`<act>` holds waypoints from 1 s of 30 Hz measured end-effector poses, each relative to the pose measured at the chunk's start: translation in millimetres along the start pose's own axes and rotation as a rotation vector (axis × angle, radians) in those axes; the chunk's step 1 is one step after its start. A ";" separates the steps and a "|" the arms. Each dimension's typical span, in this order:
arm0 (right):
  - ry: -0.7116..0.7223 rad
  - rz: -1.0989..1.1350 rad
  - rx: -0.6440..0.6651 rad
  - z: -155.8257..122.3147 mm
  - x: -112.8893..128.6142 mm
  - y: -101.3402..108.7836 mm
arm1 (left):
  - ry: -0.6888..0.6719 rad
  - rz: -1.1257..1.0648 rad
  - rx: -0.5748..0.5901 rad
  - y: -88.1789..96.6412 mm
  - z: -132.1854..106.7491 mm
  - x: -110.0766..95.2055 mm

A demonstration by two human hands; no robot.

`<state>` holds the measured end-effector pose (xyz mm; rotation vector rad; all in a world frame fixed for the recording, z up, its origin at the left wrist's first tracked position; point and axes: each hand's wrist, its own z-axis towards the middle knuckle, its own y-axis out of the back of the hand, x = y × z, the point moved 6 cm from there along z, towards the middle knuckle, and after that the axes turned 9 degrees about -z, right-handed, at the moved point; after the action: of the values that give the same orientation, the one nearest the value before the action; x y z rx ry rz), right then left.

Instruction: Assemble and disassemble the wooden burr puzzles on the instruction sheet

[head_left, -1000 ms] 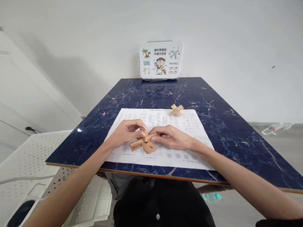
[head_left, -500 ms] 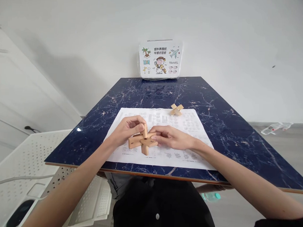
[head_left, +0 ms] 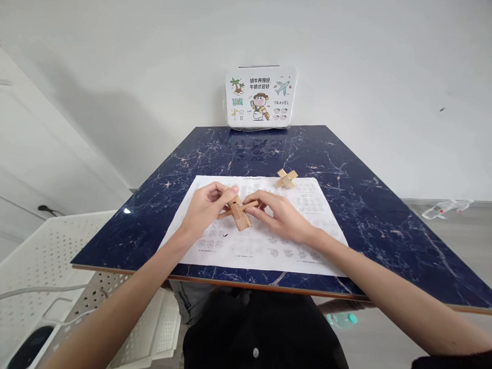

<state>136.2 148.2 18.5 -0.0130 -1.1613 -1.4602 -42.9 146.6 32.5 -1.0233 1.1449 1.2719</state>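
Both my hands hold one wooden interlocking puzzle (head_left: 240, 212) of crossed notched sticks, just above a white printed sheet (head_left: 300, 245) on the dark blue marble table (head_left: 366, 210). My left hand (head_left: 207, 207) pinches its left side with fingers curled. My right hand (head_left: 279, 215) grips its right side, thumb and forefinger closed on a stick. A second, smaller wooden cross puzzle (head_left: 286, 178) lies at the sheet's far edge, beyond my right hand and untouched.
A white illustrated box (head_left: 260, 98) with a cartoon figure and the word TRAVEL stands at the table's far edge against the wall. A white perforated crate (head_left: 37, 258) sits left of the table. A plastic bottle (head_left: 447, 209) lies on the floor at the right.
My hands have shifted slightly away from me with the puzzle, and the puzzle has been turned, so its sticks point differently than before.
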 end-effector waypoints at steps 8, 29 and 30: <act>0.061 -0.032 0.072 -2.5 6.6 -3.8 | 0.143 0.015 0.226 -1.2 5.0 6.9; 0.111 -0.001 0.104 -6.6 18.2 -9.0 | 0.096 0.122 0.440 -1.9 1.0 -4.3; 0.117 -0.005 0.096 -6.4 18.2 -8.5 | 0.098 0.129 0.446 -1.8 0.1 -5.0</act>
<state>128.3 128.9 21.0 0.1400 -1.1353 -1.3897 -40.9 145.7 37.4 -0.6913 1.5074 1.0064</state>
